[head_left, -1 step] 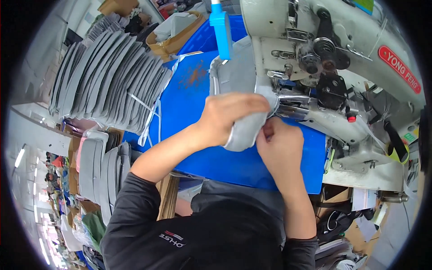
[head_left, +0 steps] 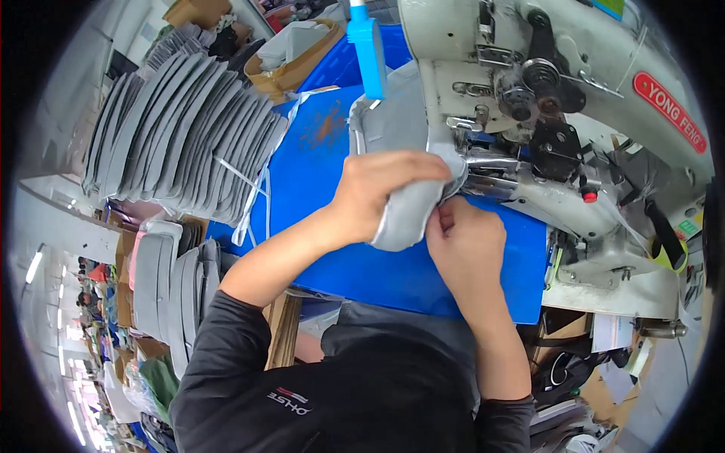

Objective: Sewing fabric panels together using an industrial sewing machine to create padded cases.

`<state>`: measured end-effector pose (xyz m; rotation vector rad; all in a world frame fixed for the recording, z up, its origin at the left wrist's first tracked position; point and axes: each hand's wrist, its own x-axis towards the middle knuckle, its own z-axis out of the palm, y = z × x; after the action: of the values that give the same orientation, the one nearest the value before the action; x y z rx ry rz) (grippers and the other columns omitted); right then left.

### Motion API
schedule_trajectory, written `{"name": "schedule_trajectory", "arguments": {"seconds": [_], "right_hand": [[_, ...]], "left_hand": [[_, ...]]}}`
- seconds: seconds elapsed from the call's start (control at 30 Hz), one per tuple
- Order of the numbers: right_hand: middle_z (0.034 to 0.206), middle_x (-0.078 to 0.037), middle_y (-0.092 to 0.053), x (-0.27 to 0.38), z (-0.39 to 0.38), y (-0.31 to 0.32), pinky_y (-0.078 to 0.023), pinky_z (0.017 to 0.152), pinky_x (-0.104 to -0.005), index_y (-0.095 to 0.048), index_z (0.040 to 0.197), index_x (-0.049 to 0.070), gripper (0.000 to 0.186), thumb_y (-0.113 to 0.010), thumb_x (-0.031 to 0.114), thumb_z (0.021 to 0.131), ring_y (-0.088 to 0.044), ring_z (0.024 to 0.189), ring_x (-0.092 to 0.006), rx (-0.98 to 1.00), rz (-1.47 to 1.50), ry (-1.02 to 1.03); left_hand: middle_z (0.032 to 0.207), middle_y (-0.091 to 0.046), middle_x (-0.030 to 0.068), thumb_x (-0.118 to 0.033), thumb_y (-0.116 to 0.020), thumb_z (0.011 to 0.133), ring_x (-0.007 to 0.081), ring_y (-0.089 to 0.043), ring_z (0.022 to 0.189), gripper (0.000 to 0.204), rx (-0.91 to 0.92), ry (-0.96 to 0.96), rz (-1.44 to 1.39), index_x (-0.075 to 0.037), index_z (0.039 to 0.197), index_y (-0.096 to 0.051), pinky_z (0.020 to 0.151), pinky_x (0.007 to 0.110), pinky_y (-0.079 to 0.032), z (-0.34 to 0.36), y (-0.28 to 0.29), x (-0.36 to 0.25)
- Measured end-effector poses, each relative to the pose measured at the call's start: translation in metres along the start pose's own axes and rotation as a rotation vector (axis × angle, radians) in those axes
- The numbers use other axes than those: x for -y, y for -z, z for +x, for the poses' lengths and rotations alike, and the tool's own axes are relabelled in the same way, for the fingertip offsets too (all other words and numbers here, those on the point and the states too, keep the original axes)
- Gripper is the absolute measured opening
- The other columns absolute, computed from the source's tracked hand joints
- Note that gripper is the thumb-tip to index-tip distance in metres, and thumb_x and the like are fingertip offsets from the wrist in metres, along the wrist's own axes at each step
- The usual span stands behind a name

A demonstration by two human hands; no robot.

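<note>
A grey padded fabric piece (head_left: 404, 219) lies folded over at the sewing machine's presser area (head_left: 491, 170), its upper part reaching back beside the machine body. My left hand (head_left: 381, 185) grips it from above, fingers bent over toward the machine. My right hand (head_left: 468, 234) is closed in a pinch at the piece's right edge, just below the metal guide, with the fingertips partly hidden. Both hands are over a blue work board (head_left: 317, 264).
Stacks of grey padded pieces (head_left: 181, 128) with white strips stand on the left, more (head_left: 155, 279) below. A light-blue bottle-shaped object (head_left: 366, 57) rises behind the fabric. A cardboard box (head_left: 260, 75) sits at the back. Black-handled scissors (head_left: 664, 238) rest by the machine's right side.
Both my hands and the fabric piece have shifted slightly up and to the left; both grips look the same.
</note>
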<state>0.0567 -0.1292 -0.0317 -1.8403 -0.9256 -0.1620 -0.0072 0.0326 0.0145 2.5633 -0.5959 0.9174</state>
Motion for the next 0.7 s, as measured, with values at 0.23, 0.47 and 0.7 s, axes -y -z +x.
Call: {"name": "schedule_trajectory", "arguments": {"seconds": [0.23,0.47,0.7], "right_hand": [[0.061,-0.015,-0.061,-0.003,0.001,-0.013,-0.048,0.049,-0.0441,-0.057,0.063,0.004,0.024,-0.067,0.015,0.082,-0.061,0.053,-0.0352,0.023,-0.209,0.026],[0.058,-0.019,-0.058,-0.026,0.006,-0.016,-0.046,0.052,-0.0454,-0.059,0.066,0.002,0.013,-0.067,0.009,0.073,-0.06,0.056,-0.0397,0.022,0.091,0.082],[0.059,-0.021,-0.053,-0.027,0.015,0.0,-0.041,0.049,-0.0401,-0.057,0.071,-0.002,0.009,-0.063,0.003,0.075,-0.057,0.052,-0.0352,0.106,0.287,-0.09]], "left_hand": [[0.107,-0.072,0.0133,-0.005,-0.077,0.07,0.027,-0.071,0.095,0.034,-0.023,0.225,-0.217,-0.002,0.102,-0.069,0.08,0.031,-0.056,0.008,0.0,-0.007],[0.108,-0.069,0.0098,-0.012,-0.064,0.072,0.0254,-0.067,0.099,0.03,0.091,-0.109,0.204,-0.003,0.1,-0.069,0.084,0.038,-0.056,0.008,-0.007,-0.009],[0.104,-0.065,0.0109,-0.014,-0.063,0.067,0.0285,-0.064,0.1,0.03,0.121,-0.391,0.532,0.0,0.094,-0.067,0.087,0.039,-0.052,0.008,-0.003,-0.019]]}}
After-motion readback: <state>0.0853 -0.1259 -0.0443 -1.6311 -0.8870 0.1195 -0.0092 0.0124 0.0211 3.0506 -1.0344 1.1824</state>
